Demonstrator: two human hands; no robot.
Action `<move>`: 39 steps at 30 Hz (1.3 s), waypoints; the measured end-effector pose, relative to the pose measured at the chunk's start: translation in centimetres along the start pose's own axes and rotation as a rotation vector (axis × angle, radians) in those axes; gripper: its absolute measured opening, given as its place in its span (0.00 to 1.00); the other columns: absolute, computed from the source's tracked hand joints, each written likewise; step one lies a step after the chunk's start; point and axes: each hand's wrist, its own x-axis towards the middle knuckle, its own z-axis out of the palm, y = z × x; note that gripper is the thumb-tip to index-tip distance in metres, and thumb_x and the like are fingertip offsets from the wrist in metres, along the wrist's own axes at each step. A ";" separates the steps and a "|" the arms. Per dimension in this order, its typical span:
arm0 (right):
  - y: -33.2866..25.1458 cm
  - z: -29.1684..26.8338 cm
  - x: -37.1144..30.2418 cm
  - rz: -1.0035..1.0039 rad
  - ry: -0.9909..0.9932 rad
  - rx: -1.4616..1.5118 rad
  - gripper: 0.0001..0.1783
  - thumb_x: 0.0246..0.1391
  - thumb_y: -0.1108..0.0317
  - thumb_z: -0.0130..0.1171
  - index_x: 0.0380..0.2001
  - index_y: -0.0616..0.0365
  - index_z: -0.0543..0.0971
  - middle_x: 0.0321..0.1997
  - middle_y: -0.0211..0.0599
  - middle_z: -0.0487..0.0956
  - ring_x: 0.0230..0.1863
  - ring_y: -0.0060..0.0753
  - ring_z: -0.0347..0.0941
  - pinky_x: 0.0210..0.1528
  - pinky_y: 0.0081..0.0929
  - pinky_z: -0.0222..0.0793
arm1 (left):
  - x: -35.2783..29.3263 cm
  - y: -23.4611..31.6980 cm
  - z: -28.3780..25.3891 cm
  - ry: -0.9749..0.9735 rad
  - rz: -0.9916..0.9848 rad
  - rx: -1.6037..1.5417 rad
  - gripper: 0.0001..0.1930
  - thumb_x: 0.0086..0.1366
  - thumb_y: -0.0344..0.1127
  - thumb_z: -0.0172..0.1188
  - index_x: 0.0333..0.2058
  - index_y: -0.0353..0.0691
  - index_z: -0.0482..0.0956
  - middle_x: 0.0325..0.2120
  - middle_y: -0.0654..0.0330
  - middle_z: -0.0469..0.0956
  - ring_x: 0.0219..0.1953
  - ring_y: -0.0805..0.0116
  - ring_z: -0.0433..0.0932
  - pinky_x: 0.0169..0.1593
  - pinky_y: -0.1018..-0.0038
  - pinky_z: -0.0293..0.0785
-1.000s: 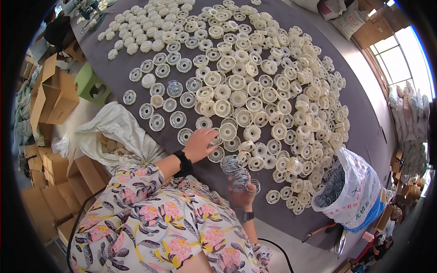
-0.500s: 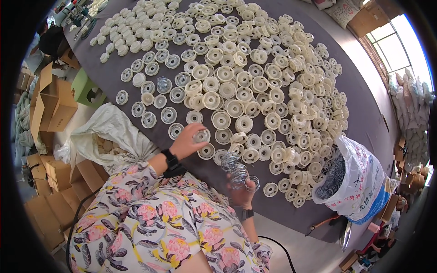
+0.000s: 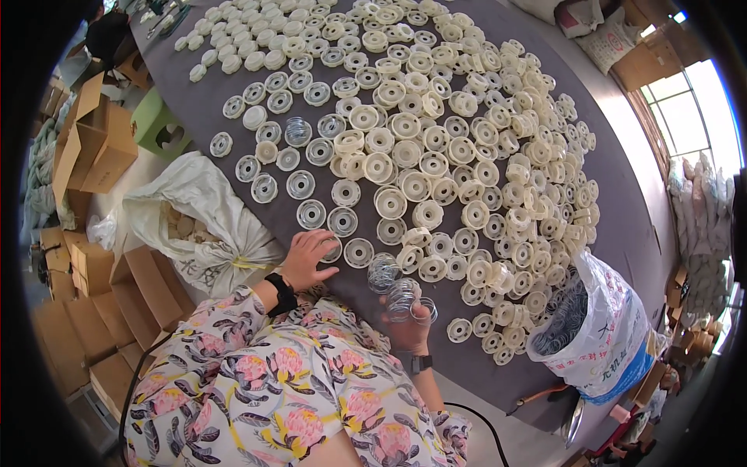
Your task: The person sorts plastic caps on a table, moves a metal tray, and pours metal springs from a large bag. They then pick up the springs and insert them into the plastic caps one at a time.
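My left hand (image 3: pixel 308 263) hovers low over the dark cloth with thumb and fingers apart. Its fingertips reach over the edge of a pale round plastic wheel (image 3: pixel 332 250), partly covered by them; whether they touch it I cannot tell. Beyond them lies a wheel with a greyish ring inside (image 3: pixel 342 222). To the right, my right hand (image 3: pixel 406 333) is closed around a bundle of thin wire coil springs (image 3: pixel 403 299), one loop hanging off its side. Another coil of wire (image 3: pixel 383 272) stands just beyond that hand, at the bundle's far end.
Many cream wheels (image 3: pixel 415 185) crowd the table (image 3: pixel 241 210). A wire coil (image 3: pixel 298 131) sits among the left ones. A plastic bag of springs (image 3: pixel 599 342) stands at the right edge. A white sack (image 3: pixel 194 226) and cardboard boxes (image 3: pixel 101 148) are at the left.
My left hand has drawn back toward me and opened from its grip on a round part. A wheel now lies where it was. My right hand still holds the springs.
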 end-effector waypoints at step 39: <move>-0.1 -1.6 -0.9 0.130 -0.109 0.129 0.29 0.46 0.54 0.54 0.53 0.50 0.65 0.55 0.38 0.68 0.52 0.38 0.67 0.50 0.41 0.65 | 1.1 8.0 2.5 -0.192 -0.863 -1.914 0.14 0.66 0.40 0.47 0.44 0.39 0.71 0.39 0.60 0.76 0.39 0.70 0.76 0.42 0.71 0.75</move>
